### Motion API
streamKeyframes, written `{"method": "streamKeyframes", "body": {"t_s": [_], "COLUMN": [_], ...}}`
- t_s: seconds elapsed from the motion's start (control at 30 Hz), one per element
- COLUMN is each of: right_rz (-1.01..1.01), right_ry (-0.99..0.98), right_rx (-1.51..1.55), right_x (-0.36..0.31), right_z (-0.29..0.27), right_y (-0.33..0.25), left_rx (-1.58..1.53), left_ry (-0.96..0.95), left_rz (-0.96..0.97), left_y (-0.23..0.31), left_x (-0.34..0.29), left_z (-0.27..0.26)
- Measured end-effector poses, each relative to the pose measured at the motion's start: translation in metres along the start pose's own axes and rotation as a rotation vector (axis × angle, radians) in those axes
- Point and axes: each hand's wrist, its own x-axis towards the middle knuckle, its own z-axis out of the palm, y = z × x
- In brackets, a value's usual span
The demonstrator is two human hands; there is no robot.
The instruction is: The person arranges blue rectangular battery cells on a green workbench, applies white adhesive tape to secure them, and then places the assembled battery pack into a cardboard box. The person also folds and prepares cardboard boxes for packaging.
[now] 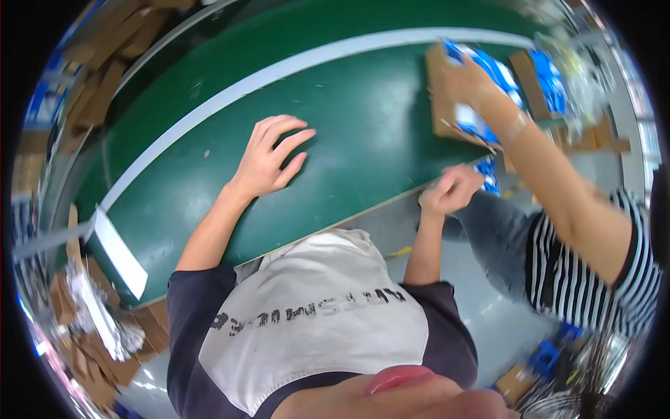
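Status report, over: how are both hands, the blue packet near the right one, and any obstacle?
Left hand open, empty, over green table. Right hand blurred beside blue packet, grip unclear. Possibly in the way: co-worker's arm, reaching to carton.

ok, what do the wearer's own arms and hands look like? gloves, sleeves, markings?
Left hand and right hand are both ungloved; forearms bare. Dark, loose sleeves end around the elbows, joined to an off-white shirt front with dark lettering. No watch or cables visible; right hand is blurred, so I can't rule out a ring.
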Motion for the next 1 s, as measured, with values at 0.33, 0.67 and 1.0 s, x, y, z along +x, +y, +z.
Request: {"method": "streamKeyframes", "body": {"t_s": [0.33,0.67,1.0], "right_rz": [-0.151,0.284,0.878], "right_ry": [-0.871,-0.618,-0.460], "right_rx": [0.282,0.834,0.535], "right_x": [0.055,0.166,0.226], "right_z": [0.063,0.429,0.614], "right_y": [-0.129,-0.192,-0.120], "left_rx": [0.328,0.519,0.402], "left_ry": [0.306,0.262,0.452], "left_rz": [-0.587,-0.605,-0.937], "left_y": [-0.013,-0.017,-0.054], "left_x": [-0.172,-0.183,-0.187], "left_z": [-0.145,-0.164,-0.182]}}
